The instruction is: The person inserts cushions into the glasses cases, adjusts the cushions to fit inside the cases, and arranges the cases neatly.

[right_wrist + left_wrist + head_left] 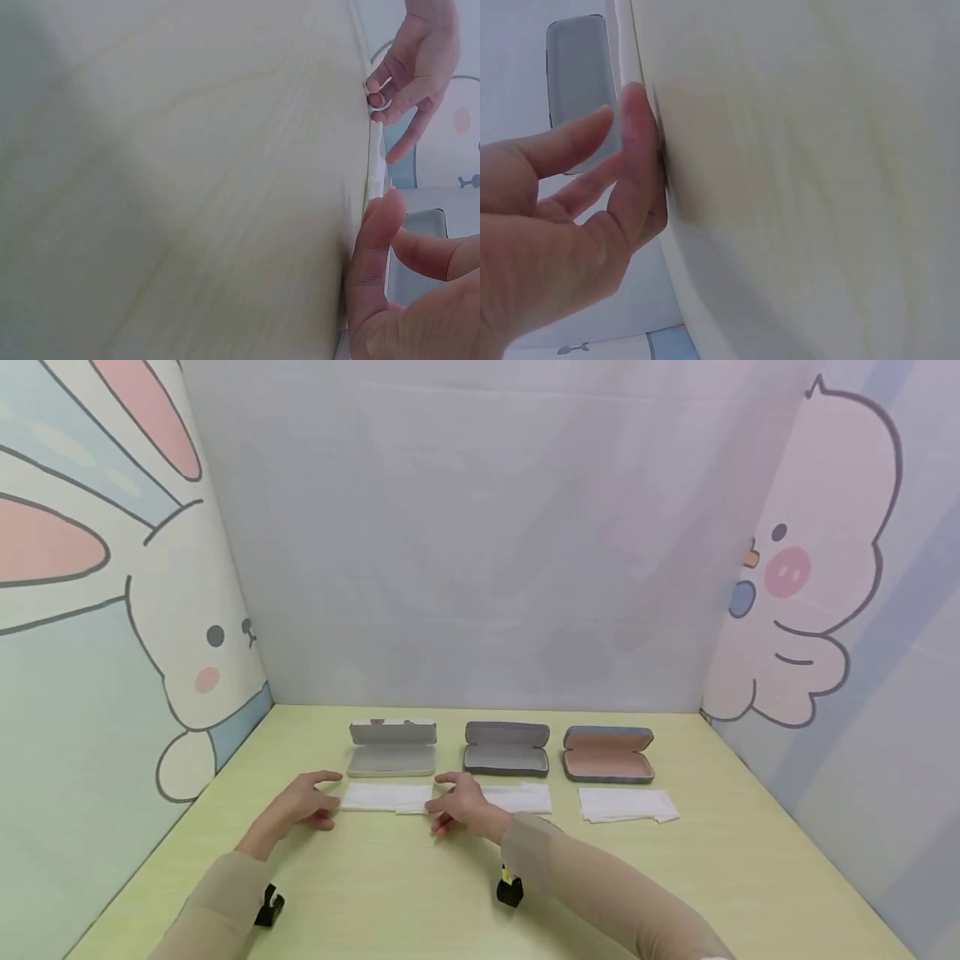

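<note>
A white folded cloth (382, 797) lies flat on the table between my two hands. At its left end is my left hand (303, 802), thumb and fingers spread apart, with the lower fingers on or near the tabletop. My right hand (467, 803) is at the cloth's right end, its thumb and fingertips likewise apart and low to the table. Behind this cloth stands a pale glasses case (392, 762) with its lid up. The left wrist view shows nothing pinched in the left hand (570, 217). Whether the fingertips touch the cloth is unclear.
A dark grey glasses case (506, 762) and a blue one with pink lining (609, 766) stand lid-up to the right. White cloths lie before them: the middle one (525, 797) partly behind my right hand, the other (626, 804) farther right. Printed walls enclose the table (390, 893).
</note>
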Motion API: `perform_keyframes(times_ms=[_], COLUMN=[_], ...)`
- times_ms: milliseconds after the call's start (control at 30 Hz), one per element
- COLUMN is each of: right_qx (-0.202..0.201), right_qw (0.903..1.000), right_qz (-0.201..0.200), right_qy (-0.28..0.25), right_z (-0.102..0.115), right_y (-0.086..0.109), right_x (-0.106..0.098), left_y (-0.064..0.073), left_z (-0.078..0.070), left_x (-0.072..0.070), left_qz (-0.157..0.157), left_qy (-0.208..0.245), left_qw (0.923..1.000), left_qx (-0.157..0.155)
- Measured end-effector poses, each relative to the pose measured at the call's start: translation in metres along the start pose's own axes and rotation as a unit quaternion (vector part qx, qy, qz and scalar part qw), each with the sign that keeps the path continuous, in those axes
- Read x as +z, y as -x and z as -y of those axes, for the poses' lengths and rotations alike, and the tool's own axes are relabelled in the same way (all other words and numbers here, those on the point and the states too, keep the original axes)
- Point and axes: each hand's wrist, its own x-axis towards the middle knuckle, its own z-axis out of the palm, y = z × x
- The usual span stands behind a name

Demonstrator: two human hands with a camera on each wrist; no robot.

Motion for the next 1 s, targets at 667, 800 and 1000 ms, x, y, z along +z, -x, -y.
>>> perform_keyframes(times_ms=[667,800,1000], right_qx=[0.009,0.006,0.006], right_qw=[0.9995,0.9993,0.9987], right_qz=[-0.03,-0.036,-0.046], right_qy=[0.009,0.009,0.02], right_z=[0.0,0.0,-0.001], right_y=[-0.003,-0.006,-0.009], right_x=[0.006,0.006,0.007], left_y=[-0.003,-0.004,-0.006], left_z=[-0.006,-0.008,-0.01], left_x=[0.01,0.013,0.018], left_qz=[-0.009,-0.017,-0.028], left_qy=[0.079,0.067,0.052], left_qw=[0.9967,0.9976,0.9983], left_qx=[-0.012,-0.003,-0.003])
